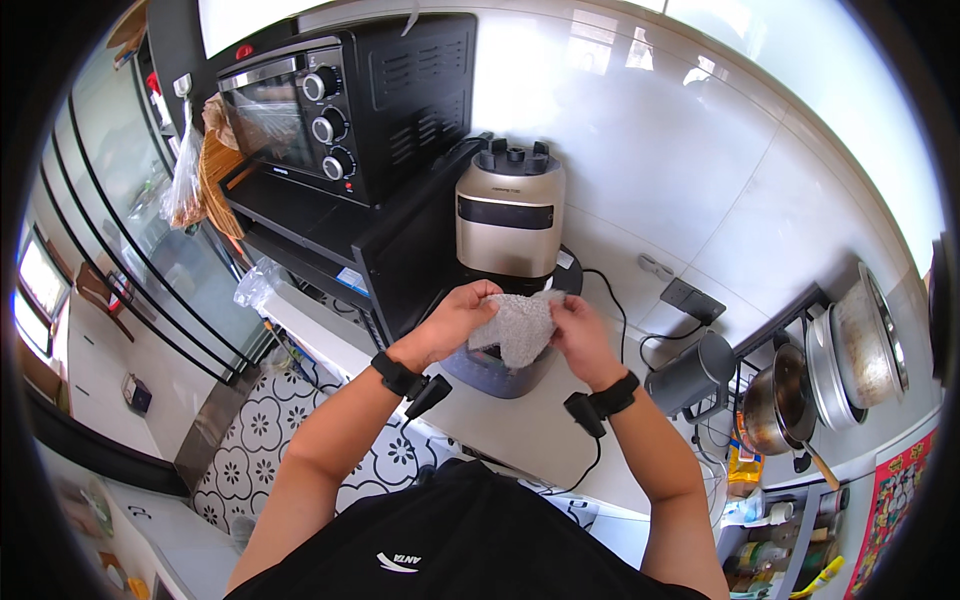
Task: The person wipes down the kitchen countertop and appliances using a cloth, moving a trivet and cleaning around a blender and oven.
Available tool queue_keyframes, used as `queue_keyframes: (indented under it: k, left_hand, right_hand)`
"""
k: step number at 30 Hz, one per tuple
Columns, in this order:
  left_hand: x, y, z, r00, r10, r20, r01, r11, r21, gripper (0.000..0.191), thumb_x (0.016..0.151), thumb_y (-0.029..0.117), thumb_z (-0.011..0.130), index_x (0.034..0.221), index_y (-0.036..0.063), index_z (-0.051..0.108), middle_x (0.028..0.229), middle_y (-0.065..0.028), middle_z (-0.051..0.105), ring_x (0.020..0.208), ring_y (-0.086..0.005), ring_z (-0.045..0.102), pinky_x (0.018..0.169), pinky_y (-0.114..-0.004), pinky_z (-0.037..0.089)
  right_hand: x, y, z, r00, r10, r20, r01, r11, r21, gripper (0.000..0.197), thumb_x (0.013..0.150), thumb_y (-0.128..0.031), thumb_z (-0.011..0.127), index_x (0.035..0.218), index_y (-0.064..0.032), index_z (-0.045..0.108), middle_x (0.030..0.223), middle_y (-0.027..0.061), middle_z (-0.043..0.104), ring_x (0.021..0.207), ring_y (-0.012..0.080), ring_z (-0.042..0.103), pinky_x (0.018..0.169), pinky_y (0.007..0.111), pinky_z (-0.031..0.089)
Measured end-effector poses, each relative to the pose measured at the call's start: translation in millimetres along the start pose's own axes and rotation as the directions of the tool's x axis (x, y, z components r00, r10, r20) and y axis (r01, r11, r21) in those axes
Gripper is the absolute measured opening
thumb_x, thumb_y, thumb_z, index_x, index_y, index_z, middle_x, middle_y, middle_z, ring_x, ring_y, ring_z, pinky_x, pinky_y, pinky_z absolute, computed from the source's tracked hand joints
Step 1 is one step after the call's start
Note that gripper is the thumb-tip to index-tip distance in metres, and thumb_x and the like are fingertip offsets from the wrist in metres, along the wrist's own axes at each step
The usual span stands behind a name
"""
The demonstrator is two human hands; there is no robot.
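Observation:
A grey textured cloth (517,330) is stretched between my two hands above the counter. My left hand (463,315) pinches its left edge, and my right hand (581,334) grips its upper right corner, slightly blurred. Below the cloth, a bluish translucent container (495,379) shows in part; the cloth covers most of it. Just beyond my hands stands a gold-coloured blender base (510,217) with a black coupling on top and a dark front panel. Its lower part is partly hidden behind my hands and the cloth.
A black toaster oven (345,112) sits on a black shelf unit (300,195) at the left. Along the right wall are a grey kettle (691,371), a saucepan (776,405) and metal pots (866,337). A power strip (694,300) with a cord is on the tiled wall. The white counter (600,457) runs before me.

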State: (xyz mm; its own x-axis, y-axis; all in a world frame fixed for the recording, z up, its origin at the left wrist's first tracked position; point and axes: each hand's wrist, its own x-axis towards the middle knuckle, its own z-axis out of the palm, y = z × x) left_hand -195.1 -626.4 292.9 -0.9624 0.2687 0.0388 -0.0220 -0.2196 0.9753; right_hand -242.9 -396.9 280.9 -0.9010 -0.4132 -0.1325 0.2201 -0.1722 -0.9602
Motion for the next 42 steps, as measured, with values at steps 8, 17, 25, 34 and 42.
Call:
queue_keyframes:
  k: [8,17,25,34,42]
  left_hand:
    - [-1,-38,12,0.991,0.000,-0.131,-0.029,0.975,-0.219,0.015,0.100,0.006,0.053,0.114,0.0034,0.055,0.105,-0.0045,0.064,0.095,-0.0124,0.060,0.088,-0.027,0.048]
    - [1,-42,25,0.992,0.090,-0.092,-0.043,0.907,0.418,0.016,0.092,0.010,0.066,0.105,0.0011,0.065,0.091,-0.0011,0.066,0.080,-0.0092,0.059,0.072,-0.024,0.048]
    - [9,-57,46,0.961,-0.034,-0.273,0.047,0.998,0.041,0.019,0.085,0.013,0.074,0.090,-0.0048,0.067,0.073,-0.0031,0.065,0.063,-0.0087,0.059,0.057,-0.026,0.049]
    - [3,-42,37,0.744,0.585,-0.324,0.049,0.435,0.899,0.040,0.076,0.010,0.077,0.116,0.0087,0.069,0.105,-0.0106,0.057,0.098,-0.0293,0.055,0.085,-0.039,0.049]
    - [-1,-53,27,0.774,0.538,-0.333,0.112,0.402,0.909,0.044,0.075,0.013,0.079,0.118,0.0069,0.069,0.108,-0.0119,0.057,0.103,-0.0325,0.054,0.090,-0.041,0.047]
  right_hand:
    - [-29,35,26,0.962,-0.174,0.211,0.206,0.968,-0.142,0.046,0.098,-0.021,0.065,0.135,-0.0018,0.046,0.118,0.0049,0.061,0.097,0.0103,0.060,0.085,0.027,0.050]
    - [-7,51,-15,0.859,-0.500,-0.113,0.372,0.760,-0.533,0.035,0.085,-0.013,0.073,0.116,-0.0006,0.062,0.111,0.0097,0.062,0.103,0.0186,0.059,0.085,0.033,0.049]
    - [-20,34,-2,0.753,-0.616,0.231,0.575,0.446,-0.686,0.043,0.079,-0.012,0.076,0.117,-0.0010,0.060,0.119,0.0177,0.055,0.106,0.0352,0.057,0.091,0.040,0.049]
    - [105,41,-103,0.686,-0.691,0.225,0.307,-0.006,-0.952,0.041,0.081,-0.005,0.069,0.120,0.0020,0.059,0.117,0.0229,0.054,0.107,0.0396,0.055,0.094,0.047,0.046]
    - [184,10,-102,0.813,-0.563,0.149,0.253,0.110,-0.961,0.035,0.079,-0.007,0.069,0.114,-0.0039,0.065,0.109,0.0202,0.061,0.104,0.0433,0.057,0.090,0.049,0.049]
